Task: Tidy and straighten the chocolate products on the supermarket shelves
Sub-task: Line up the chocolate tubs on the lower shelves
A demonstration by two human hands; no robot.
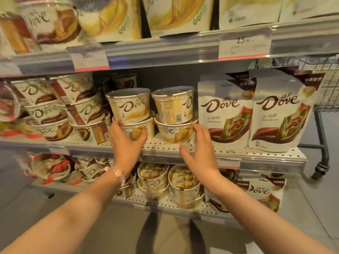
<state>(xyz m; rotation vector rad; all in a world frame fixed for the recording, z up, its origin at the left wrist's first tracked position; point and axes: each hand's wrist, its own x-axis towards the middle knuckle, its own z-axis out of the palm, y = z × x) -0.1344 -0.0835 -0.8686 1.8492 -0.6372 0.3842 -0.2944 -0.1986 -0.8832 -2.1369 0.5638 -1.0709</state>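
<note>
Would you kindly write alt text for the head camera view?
Two open hands, left hand and right hand, reach toward two stacks of yellow Dove tubs on the middle shelf. Dove pouches stand to the right.

Dark gap point(165, 77) above 2 tub stacks point(152, 114); pouches point(223, 114) crowd right.

You face glossy cream plastic Dove tubs point(129, 105), shiny cream foil-like Dove pouches point(222, 114) and a matt perforated white metal shelf point(165, 144).
</note>
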